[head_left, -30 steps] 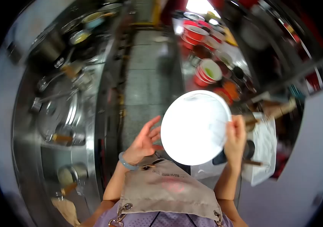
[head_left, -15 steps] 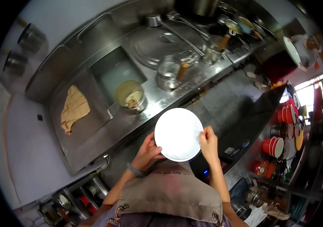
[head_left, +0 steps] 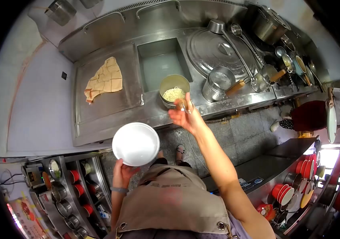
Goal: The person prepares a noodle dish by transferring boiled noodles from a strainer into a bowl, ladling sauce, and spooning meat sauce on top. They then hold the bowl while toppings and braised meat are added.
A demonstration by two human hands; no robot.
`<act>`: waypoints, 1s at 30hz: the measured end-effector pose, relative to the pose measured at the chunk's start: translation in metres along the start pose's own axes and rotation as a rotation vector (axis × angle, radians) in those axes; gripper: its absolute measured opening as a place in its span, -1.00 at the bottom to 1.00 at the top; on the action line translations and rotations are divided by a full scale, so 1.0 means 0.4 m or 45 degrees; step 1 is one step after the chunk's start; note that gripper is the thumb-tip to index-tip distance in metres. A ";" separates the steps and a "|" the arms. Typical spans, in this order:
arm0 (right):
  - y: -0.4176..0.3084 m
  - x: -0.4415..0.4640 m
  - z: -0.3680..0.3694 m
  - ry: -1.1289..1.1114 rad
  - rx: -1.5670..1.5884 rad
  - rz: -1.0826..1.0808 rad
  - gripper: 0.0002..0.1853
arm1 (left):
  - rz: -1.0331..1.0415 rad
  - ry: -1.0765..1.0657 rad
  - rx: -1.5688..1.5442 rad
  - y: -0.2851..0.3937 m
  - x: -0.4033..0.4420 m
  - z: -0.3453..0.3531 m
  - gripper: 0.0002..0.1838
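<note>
My left hand (head_left: 124,175) holds a large white bowl (head_left: 136,144) by its lower left rim, in front of the steel counter's edge. Nothing shows inside the bowl. My right hand (head_left: 186,114) reaches to the wooden handle of a strainer pot (head_left: 174,85) with pale noodles (head_left: 174,94) in it, its fingers curled about the handle. The pot stands on the counter at the front edge of a square water basin (head_left: 162,61). Beside it stands a second metal pot (head_left: 219,81) with a wooden handle.
A checked cloth (head_left: 105,79) lies on the counter's left part. A round steel lid (head_left: 221,51) with long ladles is behind the pots. Red bowls (head_left: 283,194) are stacked at the right. Another person (head_left: 339,105) stands at the far right with a large round dish.
The view has turned toward the counter. The white bowl, earlier between both hands, is now in my left hand alone and farther left. My right hand has left it and moved to the noodle pot.
</note>
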State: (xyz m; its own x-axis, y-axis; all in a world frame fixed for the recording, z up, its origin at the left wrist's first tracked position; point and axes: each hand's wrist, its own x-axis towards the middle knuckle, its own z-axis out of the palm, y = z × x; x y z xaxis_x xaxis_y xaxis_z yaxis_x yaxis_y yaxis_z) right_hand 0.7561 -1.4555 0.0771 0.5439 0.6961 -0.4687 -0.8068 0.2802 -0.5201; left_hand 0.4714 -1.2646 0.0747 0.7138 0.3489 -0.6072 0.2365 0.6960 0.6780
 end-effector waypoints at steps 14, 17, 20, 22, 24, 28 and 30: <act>0.246 -0.005 -0.108 0.392 0.085 0.123 -0.78 | 0.140 -0.118 0.037 0.153 0.081 -0.148 -0.39; 0.223 -0.009 -0.050 0.441 0.216 0.248 -0.78 | 0.154 -0.193 0.056 0.207 0.137 -0.195 -0.35; 0.217 0.071 -0.055 0.352 0.390 0.096 -0.80 | 0.153 -0.279 -0.027 0.251 0.198 -0.235 -0.37; 0.217 0.106 -0.041 0.398 0.395 0.037 -0.76 | 0.116 -0.234 -0.034 0.265 0.208 -0.228 -0.38; 0.239 0.102 -0.005 0.671 0.019 -0.019 -0.73 | 0.214 -0.331 -0.013 0.279 0.222 -0.215 -0.37; 0.165 0.121 -0.059 0.428 0.343 0.041 -0.79 | 0.134 -0.315 -0.134 0.285 0.238 -0.193 -0.36; 0.167 0.084 0.002 0.514 0.090 -0.087 -0.84 | 0.179 -0.343 -0.050 0.285 0.236 -0.176 -0.35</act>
State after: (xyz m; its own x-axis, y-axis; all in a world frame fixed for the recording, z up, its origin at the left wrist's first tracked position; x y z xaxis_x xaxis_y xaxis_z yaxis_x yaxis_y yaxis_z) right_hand 0.7202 -1.4130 0.0272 0.6321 0.3631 -0.6845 -0.7719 0.3715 -0.5159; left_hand 0.5192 -1.1081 0.0654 0.8879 0.2683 -0.3737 0.1013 0.6784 0.7277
